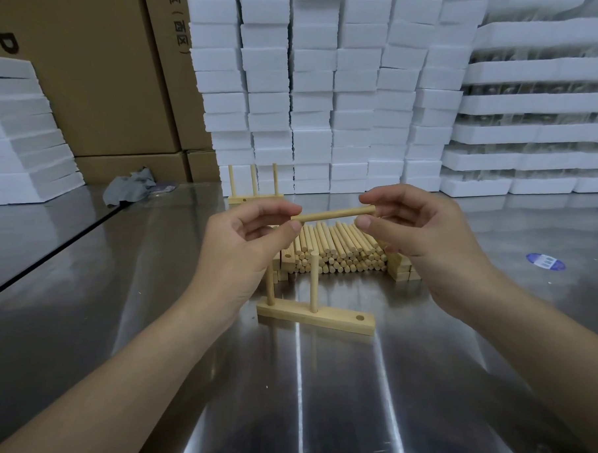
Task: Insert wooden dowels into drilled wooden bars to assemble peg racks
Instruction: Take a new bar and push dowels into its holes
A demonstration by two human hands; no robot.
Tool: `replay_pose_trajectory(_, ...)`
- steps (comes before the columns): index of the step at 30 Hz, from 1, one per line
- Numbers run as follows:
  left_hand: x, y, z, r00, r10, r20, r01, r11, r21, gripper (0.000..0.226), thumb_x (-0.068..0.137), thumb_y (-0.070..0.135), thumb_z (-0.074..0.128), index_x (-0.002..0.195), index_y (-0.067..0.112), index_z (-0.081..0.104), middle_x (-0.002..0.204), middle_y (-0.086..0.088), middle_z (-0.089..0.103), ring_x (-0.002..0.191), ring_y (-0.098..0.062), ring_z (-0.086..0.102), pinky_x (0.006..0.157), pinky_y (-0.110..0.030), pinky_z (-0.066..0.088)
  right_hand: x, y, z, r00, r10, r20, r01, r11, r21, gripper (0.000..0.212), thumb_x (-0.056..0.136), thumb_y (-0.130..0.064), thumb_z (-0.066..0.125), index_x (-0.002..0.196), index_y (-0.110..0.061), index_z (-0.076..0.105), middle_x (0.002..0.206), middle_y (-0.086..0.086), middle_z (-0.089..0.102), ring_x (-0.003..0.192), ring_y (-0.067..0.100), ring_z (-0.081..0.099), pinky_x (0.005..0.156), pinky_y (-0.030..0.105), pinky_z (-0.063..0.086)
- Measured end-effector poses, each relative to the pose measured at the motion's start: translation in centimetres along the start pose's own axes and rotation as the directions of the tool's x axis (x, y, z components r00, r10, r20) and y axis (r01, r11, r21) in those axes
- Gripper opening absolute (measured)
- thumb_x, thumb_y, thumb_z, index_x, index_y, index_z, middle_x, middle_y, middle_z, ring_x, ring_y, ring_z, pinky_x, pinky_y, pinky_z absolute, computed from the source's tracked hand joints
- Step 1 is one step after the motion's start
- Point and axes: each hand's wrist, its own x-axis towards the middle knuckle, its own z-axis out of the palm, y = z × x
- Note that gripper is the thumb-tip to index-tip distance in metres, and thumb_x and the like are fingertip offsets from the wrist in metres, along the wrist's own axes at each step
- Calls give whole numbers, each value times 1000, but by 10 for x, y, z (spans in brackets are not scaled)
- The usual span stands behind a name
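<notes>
**One dowel held over a half-filled bar**

The counter (122, 302) is shiny metal and takes up most of the room we can see. A wooden bar (329, 319) lies flat on it, close to the person. Everything else is told from this bar.

Far behind the bar, tall stacks of white foam blocks (319, 88) make a wall. Behind it to the right are stacked foam trays (532, 103). What is in the trays is too blurry to tell. Behind it to the left stand brown cardboard boxes (96, 81), all shut, so what is inside is hidden. More white foam (12, 136) is stacked far to the left, and one grey cloth (131, 189) lies crumpled near the boxes. One blue sticker (546, 261) is on the counter to the right of the bar.

Two dowels stand straight up in the bar, one (269, 285) at its left end and one (313, 284) in the middle. One hole (360, 317) at its right end is open.

Just behind the bar lies a big dowel pile (340, 252), too many to count, with spare bars (400, 268) stacked beside it. Farther back stands one finished rack (255, 197) with three dowels.

Above the bar, one dowel (334, 213) is held level in the air. The left hand (243, 242) has its fingers (283, 206) pinched on the left end. The right hand (424, 234) has its fingers (375, 197) pinched on the right end
</notes>
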Motion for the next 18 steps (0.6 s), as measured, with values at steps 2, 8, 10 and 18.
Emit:
replay_pose_trajectory(2, 0, 1, 0, 1000, 2, 1, -2, 1000, 27, 19, 91, 4, 79, 104, 17, 83, 98, -1, 82, 87, -7, 73, 79, -16, 54, 0, -1, 0, 1000, 6, 9, -6, 1000, 1, 22, 83, -14, 87, 102, -23, 82, 85, -8, 71, 73, 5, 63, 62, 21, 47)
replay_pose_trajectory(8, 0, 2, 1, 1000, -1, -13, 1, 1000, 26, 16, 91, 3, 79, 103, 13, 83, 98, -4, 82, 90, -9, 74, 79, -16, 54, -1, -3, 1, 1000, 26, -17, -26, 1000, -11, 22, 81, -18, 88, 101, -19, 80, 86, -4, 76, 78, 6, 69, 61, 20, 50)
replay_pose_trajectory(10, 0, 2, 0, 1000, -4, -15, 5, 1000, 24, 15, 91, 4, 80, 101, 14, 83, 98, -4, 82, 91, -10, 75, 80, -16, 54, -1, -3, 1, 999, 28, -23, -28, 999, -20, 21, 80, -18, 88, 100, -19, 79, 87, -2, 76, 80, 7, 69, 61, 20, 51)
replay_pose_trajectory(18, 0, 5, 0, 999, -28, 17, 28, 1000, 5, 13, 87, 8, 84, 97, 16, 82, 100, -9, 82, 101, -24, 77, 84, -21, 57, -2, -9, 2, 991, 132, 27, -134, 972, 195, 36, 70, -30, 88, 104, -25, 78, 90, -4, 73, 76, 10, 64, 61, 23, 50)
